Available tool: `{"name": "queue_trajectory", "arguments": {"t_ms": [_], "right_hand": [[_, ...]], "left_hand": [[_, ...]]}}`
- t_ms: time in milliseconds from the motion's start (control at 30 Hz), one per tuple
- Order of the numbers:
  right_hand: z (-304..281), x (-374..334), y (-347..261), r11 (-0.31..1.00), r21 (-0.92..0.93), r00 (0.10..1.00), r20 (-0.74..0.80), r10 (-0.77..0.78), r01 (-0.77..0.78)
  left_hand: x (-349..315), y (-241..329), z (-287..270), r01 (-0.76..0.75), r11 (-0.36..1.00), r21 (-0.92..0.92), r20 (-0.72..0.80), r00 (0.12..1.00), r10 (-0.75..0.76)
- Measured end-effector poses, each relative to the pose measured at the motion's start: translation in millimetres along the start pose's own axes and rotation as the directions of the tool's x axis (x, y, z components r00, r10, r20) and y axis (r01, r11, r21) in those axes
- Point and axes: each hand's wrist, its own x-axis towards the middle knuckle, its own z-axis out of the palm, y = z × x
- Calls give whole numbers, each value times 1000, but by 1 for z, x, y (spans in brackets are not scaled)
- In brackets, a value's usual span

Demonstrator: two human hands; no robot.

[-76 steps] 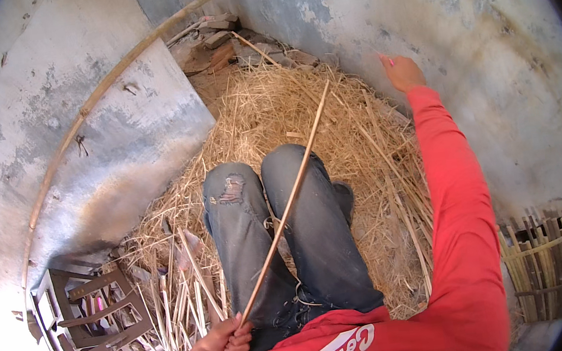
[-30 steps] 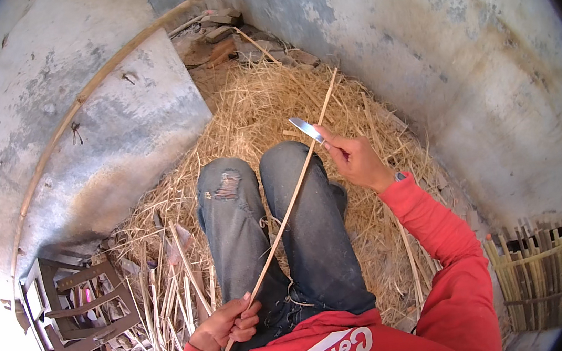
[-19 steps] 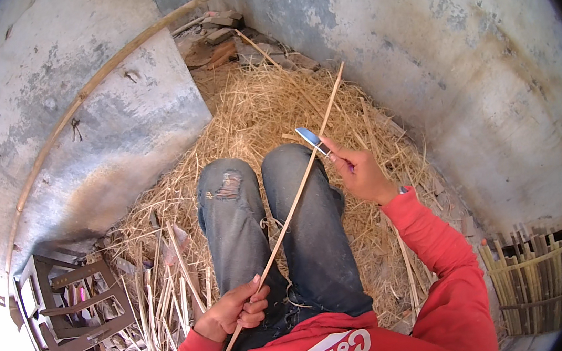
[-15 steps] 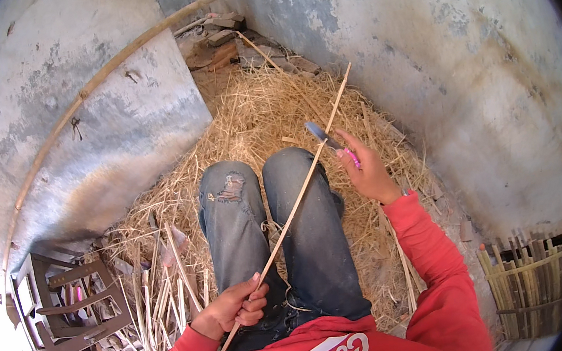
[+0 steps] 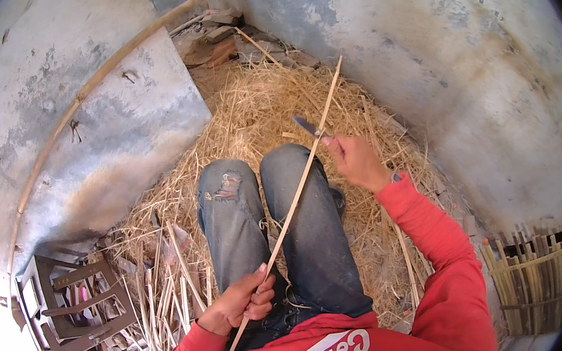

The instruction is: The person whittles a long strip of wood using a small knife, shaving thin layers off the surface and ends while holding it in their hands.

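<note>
A long, thin strip of pale bamboo or wood (image 5: 300,192) runs slantwise across my lap, its far end above the straw beyond my knees. My left hand (image 5: 243,302) is closed around its lower part, near my left thigh. Beyond my right knee, my right hand (image 5: 360,162) grips a knife (image 5: 304,126) with a dark blade. Its handle is hidden by my fingers. The blade crosses the strip at its upper part and appears to touch it; which face it meets I cannot tell.
Straw-like shavings (image 5: 246,110) cover the floor ahead. Cut strips (image 5: 169,285) lie left of my legs beside a brown frame (image 5: 91,308). A slatted bamboo basket (image 5: 542,277) stands at the right. A long curved pole (image 5: 81,94) arches in front of the left wall.
My right hand has turned over and shifted slightly left with the knife, so its pink handle no longer shows. The strip's far end has swung a little left; my left hand keeps its hold.
</note>
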Motion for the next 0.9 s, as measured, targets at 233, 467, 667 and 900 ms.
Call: {"name": "queue_trajectory", "arguments": {"t_ms": [233,467,667,900], "right_hand": [[16,-48,-25,993,22,986,125,-114,112],[3,-99,-79,994,95,935,347,-76,46],[-12,-85,-40,889,374,808,590,-7,-265],[-34,4,19,999,-21,987,-157,42,-46]], "left_hand": [[23,19,6,-27,1000,7,21,999,27],[41,26,11,-62,998,13,50,997,61],[38,27,12,-58,994,94,22,998,56],[34,14,23,-106,952,287,-126,981,147]]}}
